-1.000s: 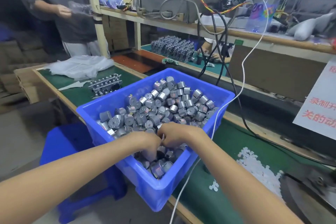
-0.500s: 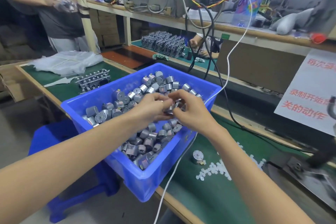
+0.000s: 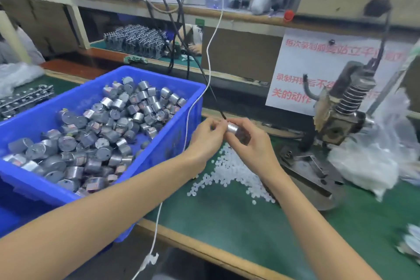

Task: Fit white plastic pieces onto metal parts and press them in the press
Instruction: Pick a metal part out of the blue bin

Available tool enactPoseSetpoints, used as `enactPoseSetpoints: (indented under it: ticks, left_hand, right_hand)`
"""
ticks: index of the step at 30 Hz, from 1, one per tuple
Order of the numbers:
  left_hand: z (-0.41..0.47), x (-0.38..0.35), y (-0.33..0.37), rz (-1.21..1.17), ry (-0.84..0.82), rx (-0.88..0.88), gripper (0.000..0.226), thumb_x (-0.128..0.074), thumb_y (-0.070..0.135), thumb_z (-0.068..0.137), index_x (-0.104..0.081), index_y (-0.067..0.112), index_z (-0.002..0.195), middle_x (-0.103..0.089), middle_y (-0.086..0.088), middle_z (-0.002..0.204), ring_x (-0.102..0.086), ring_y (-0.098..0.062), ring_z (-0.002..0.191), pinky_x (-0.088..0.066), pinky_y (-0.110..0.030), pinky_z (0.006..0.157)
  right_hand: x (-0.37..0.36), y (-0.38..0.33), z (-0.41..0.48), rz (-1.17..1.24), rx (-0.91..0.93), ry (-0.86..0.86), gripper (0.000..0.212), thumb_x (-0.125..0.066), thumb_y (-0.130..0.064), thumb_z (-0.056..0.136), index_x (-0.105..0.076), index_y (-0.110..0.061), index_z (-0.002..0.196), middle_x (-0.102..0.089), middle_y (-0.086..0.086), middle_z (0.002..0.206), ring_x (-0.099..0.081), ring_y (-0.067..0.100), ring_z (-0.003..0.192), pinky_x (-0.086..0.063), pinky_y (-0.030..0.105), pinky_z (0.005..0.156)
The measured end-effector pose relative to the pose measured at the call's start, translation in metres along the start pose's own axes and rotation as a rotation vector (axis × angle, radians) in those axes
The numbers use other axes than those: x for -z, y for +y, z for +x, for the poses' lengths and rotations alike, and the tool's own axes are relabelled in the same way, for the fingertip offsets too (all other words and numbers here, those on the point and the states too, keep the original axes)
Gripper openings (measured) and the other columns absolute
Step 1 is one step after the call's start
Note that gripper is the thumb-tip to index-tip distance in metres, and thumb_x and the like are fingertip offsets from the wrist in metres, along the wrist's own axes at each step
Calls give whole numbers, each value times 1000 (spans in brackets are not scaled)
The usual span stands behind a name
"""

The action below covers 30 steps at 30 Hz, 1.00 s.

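The fingers of the right hand are curling round a shiny metal part, grasping it sideways in the air. The fingers of the left hand are pinching at that part's left end; whether a white piece is sitting between them is too small to tell. The 2 hands are meeting just above a loose heap of white plastic pieces lying on the green worktop. To the left, a blue bin is holding many more metal parts, with a white cable trailing over its right wall. To the right, the press is standing just beside the heap.
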<state>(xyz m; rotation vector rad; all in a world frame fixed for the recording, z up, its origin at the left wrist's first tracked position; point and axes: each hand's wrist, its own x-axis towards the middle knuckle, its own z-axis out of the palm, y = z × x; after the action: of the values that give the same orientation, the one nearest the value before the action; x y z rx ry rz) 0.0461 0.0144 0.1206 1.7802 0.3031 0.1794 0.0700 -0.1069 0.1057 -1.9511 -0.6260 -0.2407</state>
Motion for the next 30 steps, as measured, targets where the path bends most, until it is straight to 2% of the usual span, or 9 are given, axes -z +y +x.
enactPoseSetpoints:
  ticks: [3,7,11,14,17,20,23,26,30]
  left_hand:
    - [-2,-16,-28,232,-136,-56,21,-43,16,93,-61,22,83,-66,4,78,-60,-18,83,-48,-29,76]
    - [-7,-22,-76,872,-260,-243,14,-55,14,86,-62,24,91,-63,2,95,-57,-20,95,-43,-30,72]
    - [-8,-28,-95,991,-224,-375,7,-59,25,87,-64,23,92,-59,3,97,-50,-19,98,-36,-29,73]
    - [-6,-31,-97,1016,-179,-418,11,-57,26,89,-67,21,93,-61,1,98,-49,-20,100,-36,-29,73]
    - [-9,-35,-102,1155,-142,-502,10,-56,20,90,-64,19,96,-57,1,101,-46,-21,101,-35,-29,72]
    - [-14,-40,-108,1074,-109,-635,5,-57,17,87,-61,18,91,-50,3,103,-42,-21,99,-26,-24,71]
    - [-17,-48,-114,832,-253,-558,13,-48,25,93,-60,20,91,-44,6,107,-32,-17,101,-20,-22,76]
    - [-19,-49,-121,760,-236,-546,13,-54,31,91,-63,22,88,-44,9,105,-31,-12,98,-18,-20,77]
    - [-21,-45,-125,667,-131,-551,12,-59,30,88,-67,22,82,-45,12,98,-33,-9,93,-21,-23,78]
  right_hand:
    - [12,29,-28,-11,-177,-4,22,-66,-23,86,-59,-21,107,-60,-10,82,-51,-4,69,-41,11,66]
    - [17,58,-72,15,-292,1,15,-65,-24,86,-56,-31,97,-61,-9,81,-53,-1,66,-44,13,63]
    - [10,69,-99,35,-302,22,18,-63,-23,89,-59,-36,101,-60,-6,86,-55,8,68,-50,24,68]
    - [3,74,-106,59,-316,79,23,-65,-20,87,-57,-37,101,-59,-11,84,-49,5,60,-46,19,62]
    - [-2,78,-107,93,-336,102,26,-65,-21,87,-52,-37,103,-61,-15,90,-54,14,64,-49,27,67]
    - [-4,83,-109,91,-330,99,29,-64,-21,88,-49,-37,106,-60,-13,97,-57,15,72,-50,31,73]
    - [-5,86,-111,49,-296,123,26,-62,-19,89,-51,-38,103,-62,-9,89,-55,23,69,-48,29,68]
    - [-4,87,-112,4,-249,130,29,-61,-14,90,-54,-39,103,-63,-9,88,-53,19,64,-44,19,62]
    - [-3,87,-108,-53,-199,62,24,-60,-7,90,-64,-20,109,-63,-3,93,-53,11,71,-42,14,64]
